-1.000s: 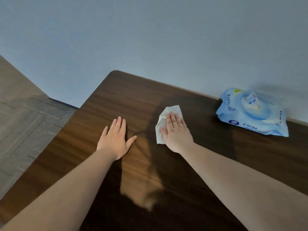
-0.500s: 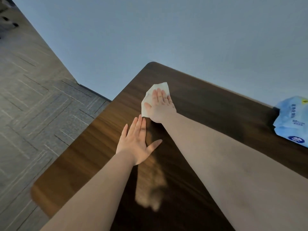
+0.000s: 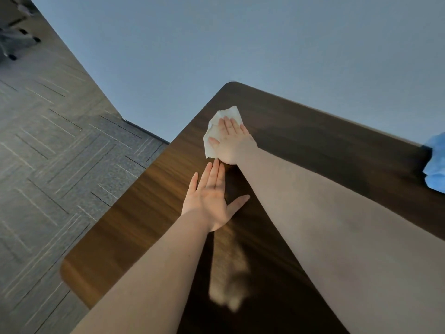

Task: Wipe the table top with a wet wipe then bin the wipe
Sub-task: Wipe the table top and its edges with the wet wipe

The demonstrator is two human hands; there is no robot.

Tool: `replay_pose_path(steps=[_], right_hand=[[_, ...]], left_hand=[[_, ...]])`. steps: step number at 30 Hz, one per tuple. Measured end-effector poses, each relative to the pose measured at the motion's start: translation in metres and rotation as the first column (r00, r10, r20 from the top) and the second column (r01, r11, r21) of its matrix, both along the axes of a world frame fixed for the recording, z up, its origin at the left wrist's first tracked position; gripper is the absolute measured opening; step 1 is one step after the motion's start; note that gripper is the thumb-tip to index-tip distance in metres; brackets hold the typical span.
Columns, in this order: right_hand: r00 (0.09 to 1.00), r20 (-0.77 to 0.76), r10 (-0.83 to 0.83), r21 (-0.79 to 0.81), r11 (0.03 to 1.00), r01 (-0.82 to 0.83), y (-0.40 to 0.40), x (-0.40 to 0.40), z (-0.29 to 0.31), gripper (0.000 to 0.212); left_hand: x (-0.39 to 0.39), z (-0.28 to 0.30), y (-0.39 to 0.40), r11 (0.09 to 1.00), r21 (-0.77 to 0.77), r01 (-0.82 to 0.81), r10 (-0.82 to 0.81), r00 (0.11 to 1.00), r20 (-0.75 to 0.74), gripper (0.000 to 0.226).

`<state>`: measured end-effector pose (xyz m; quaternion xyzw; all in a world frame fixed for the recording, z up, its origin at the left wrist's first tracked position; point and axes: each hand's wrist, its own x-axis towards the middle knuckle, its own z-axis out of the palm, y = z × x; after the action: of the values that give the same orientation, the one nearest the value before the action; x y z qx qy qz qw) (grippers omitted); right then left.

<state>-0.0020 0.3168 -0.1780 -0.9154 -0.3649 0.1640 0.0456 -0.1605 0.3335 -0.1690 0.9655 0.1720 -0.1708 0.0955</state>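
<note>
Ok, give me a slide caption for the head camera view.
Right hand presses a white wet wipe flat near the table corner; left hand rests palm-down beside it.

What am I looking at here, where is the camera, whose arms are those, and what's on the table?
There is no machine here. The picture comes from one wide-angle camera worn on a person's head, looking forward and down, so the two bare arms reaching in from the bottom are that person's own.

The dark wooden table stands against a plain grey-blue wall, with grey patterned floor to the left. The right hand lies flat on a white wet wipe, pressing it onto the table top near the left edge and far corner. It presses rather than grips. The left hand rests open and flat on the wood just in front, holding nothing.

At the far right edge, a blue pack sits on the table, mostly out of frame. No bin is visible.
</note>
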Motion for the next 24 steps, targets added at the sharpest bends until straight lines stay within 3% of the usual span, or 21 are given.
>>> replay_pose_path(steps=[7, 13, 24], right_hand=[[0.98, -0.057, -0.192, -0.027, 0.981, 0.191, -0.102, -0.01, 0.002, 0.066], [0.926, -0.037, -0.376, -0.108, 0.922, 0.371, -0.225, -0.02, 0.002, 0.067], [0.812, 0.02, -0.584, -0.12, 0.805, 0.582, -0.403, -0.046, 0.008, 0.067]], left_hand=[[0.001, 0.012, -0.006, 0.998, 0.059, 0.031, -0.027, 0.997, -0.071, 0.096], [0.015, 0.024, -0.03, 0.968, 0.062, 0.242, -0.241, 0.97, -0.029, 0.082], [0.077, 0.038, -0.204, 0.839, -0.035, 0.543, -0.544, 0.839, -0.028, 0.077]])
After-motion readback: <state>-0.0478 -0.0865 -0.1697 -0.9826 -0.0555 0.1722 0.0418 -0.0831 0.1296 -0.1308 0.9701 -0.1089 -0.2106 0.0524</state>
